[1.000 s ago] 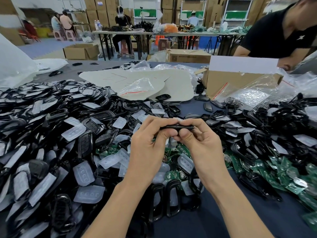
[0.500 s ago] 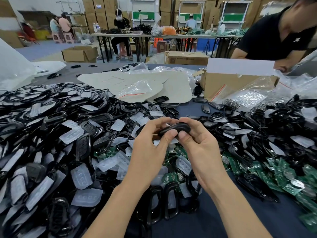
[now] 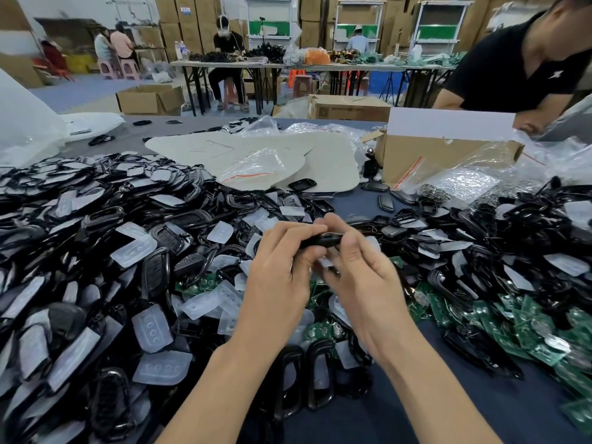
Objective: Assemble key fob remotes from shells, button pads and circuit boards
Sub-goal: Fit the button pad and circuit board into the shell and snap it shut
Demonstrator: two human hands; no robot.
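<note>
Above the middle of the tabletop (image 3: 480, 411), the left hand (image 3: 282, 277) and right hand (image 3: 362, 283) have their fingers clamped on one black key fob (image 3: 320, 241), held edge-on; shells (image 3: 157, 274) and button pads (image 3: 152, 328) heap leftward, circuit boards (image 3: 525, 344) toward the right edge

one head cam, wide-angle, pitched forward and down across the table (image 3: 519, 402); parts heaps (image 3: 96, 251) close, filling lower frame; far workbenches (image 3: 320, 67) small along top edge
</note>
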